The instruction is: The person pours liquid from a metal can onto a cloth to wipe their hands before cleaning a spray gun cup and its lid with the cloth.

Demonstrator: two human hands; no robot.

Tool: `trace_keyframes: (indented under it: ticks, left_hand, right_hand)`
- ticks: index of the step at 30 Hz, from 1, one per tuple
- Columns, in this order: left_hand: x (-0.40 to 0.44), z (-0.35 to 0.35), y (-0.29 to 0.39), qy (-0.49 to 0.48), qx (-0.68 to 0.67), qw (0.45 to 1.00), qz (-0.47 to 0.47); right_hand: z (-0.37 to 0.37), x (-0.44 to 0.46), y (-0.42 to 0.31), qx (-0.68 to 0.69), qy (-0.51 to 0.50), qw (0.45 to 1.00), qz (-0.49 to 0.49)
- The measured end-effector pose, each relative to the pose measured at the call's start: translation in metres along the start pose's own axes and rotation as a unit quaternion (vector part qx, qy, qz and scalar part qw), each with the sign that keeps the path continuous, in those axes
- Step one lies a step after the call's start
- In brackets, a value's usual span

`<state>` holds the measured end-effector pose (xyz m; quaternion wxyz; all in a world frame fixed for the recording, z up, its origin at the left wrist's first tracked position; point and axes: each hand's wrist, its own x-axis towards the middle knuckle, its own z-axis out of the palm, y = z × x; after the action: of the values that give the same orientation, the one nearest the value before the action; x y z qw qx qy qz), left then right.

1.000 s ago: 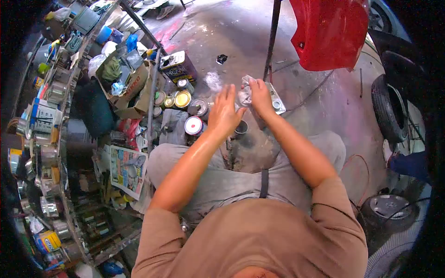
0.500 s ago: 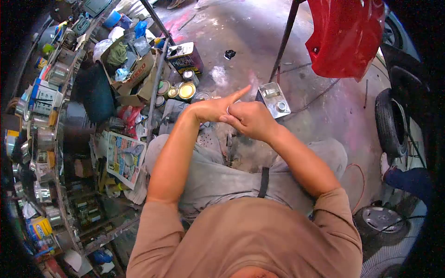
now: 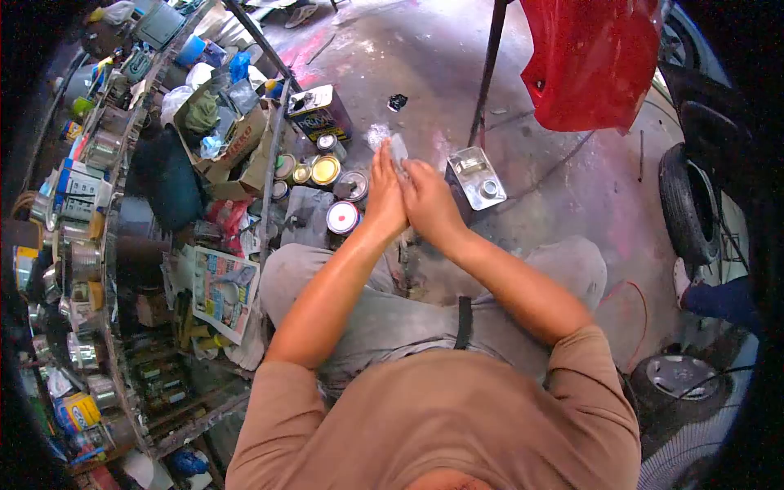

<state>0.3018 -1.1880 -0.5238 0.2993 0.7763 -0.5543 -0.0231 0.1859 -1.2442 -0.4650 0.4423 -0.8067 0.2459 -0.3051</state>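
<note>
My left hand [image 3: 384,196] is raised in front of my knees, its fingers stretched forward and held together. Against its palm presses my right hand [image 3: 430,204], with a thin grey piece [image 3: 398,149] showing between the two at the fingertips. The piece looks like a rag or a sheet, but its kind is unclear, and the palms hide most of it. Right of my hands, a rectangular metal can [image 3: 476,178] with a round cap stands on the floor. To their left sits a round tin [image 3: 343,217] with a white lid and a red dot.
More tins [image 3: 325,170] and a large dark can [image 3: 318,114] stand beside a cluttered metal shelf [image 3: 122,269]. A cardboard box [image 3: 237,147] holds rags and plastic. A red car panel [image 3: 588,65] hangs ahead right, near a tyre [image 3: 688,204]. Another person's leg [image 3: 719,302] shows at right.
My right hand has moved from gripping across the left hand to lying along its palm. My left fingers now point forward and together. The white-lidded tin has come into sight.
</note>
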Motion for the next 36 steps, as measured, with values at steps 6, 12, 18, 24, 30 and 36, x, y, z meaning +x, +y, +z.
trace_keyframes:
  ticks: [6, 12, 18, 24, 30, 36]
  left_hand:
    - [0.029, -0.029, -0.029, 0.02, 0.072, 0.993, -0.094]
    - [0.042, -0.078, 0.003, 0.01, -0.383, 0.875, -0.295]
    - [0.029, -0.057, 0.023, -0.112, -0.584, 0.779, -0.198]
    - [0.024, -0.042, 0.041, 0.019, -0.364, 0.929, -0.069]
    - [0.026, -0.069, 0.039, 0.043, -0.015, 0.98, 0.194]
    - [0.02, -0.084, 0.041, 0.041, -0.184, 0.98, 0.069]
  right_hand:
    - [-0.008, -0.02, -0.009, -0.104, -0.091, 0.972, -0.187]
    - [-0.021, -0.01, 0.006, -0.055, -0.085, 0.993, -0.062]
    - [-0.03, 0.025, -0.006, 0.016, 0.048, 0.976, -0.212]
    - [-0.045, 0.031, -0.003, 0.073, -0.09, 0.993, 0.002]
    - [-0.028, 0.03, 0.028, 0.216, -0.175, 0.953, 0.121]
    - [-0.053, 0.04, 0.022, 0.424, -0.154, 0.814, 0.366]
